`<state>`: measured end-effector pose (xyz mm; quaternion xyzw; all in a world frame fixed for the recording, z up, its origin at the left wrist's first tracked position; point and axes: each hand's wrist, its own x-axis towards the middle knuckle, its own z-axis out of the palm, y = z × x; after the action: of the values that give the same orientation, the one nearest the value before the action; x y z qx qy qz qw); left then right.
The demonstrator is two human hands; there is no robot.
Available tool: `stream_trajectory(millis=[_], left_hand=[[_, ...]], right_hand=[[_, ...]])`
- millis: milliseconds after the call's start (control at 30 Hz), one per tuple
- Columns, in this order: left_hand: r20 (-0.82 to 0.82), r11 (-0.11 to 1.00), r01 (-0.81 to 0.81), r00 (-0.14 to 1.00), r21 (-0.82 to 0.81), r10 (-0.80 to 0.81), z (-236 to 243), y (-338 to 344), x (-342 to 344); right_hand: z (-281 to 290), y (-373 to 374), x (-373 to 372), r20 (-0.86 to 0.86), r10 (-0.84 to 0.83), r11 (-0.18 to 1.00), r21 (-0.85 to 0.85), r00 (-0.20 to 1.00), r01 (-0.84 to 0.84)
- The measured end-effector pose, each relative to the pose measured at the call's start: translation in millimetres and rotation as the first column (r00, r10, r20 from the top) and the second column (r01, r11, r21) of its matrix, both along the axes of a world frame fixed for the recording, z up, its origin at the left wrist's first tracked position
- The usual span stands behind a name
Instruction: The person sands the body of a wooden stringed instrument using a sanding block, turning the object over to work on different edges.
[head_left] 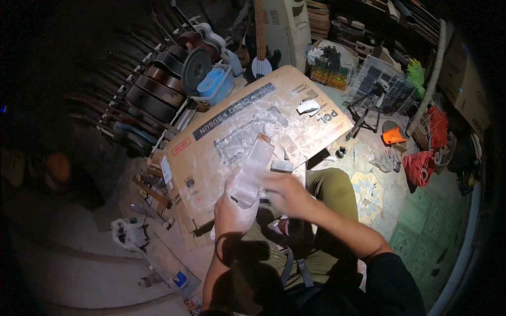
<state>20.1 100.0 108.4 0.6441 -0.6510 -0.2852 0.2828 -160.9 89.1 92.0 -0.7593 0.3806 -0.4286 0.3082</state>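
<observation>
My left hand (233,215) is closed around the lower end of a long, pale, dusty piece (253,167), which looks like wood with a brown far end. It tilts up and away over a cardboard-covered work surface (211,192). Close against the right side of the piece is my right hand (289,194), bent at the fingers and smeared by motion; whether it holds anything is not visible. A small grey block (282,166) lies just beyond my right hand. Farther off on the cardboard rests a folded white-and-dark scrap (308,107).
White dust coats the cardboard. Guitars (153,92) stand in a row at the far left, near a blue plastic tub (215,83). To the right are a black tripod (369,108), a wire cage (387,79), an orange scoop-like thing (393,135) and a red bag (419,167).
</observation>
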Motion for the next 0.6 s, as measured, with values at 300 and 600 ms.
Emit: stream_trajectory(millis=[300, 600], left_hand=[[0.001, 0.997, 0.038, 0.999, -0.067, -0.038, -2.2, 0.5, 2.1], [-0.005, 0.997, 0.052, 0.999, -0.052, -0.053, -4.2, -1.7, -11.0]], right_hand=[[12.0, -5.0, -0.6, -0.067, -0.01, 0.99, 0.14, 0.998, 0.019], [-19.3, -10.2, -9.1, 0.001, -0.136, 0.99, -0.045, 0.991, 0.136]])
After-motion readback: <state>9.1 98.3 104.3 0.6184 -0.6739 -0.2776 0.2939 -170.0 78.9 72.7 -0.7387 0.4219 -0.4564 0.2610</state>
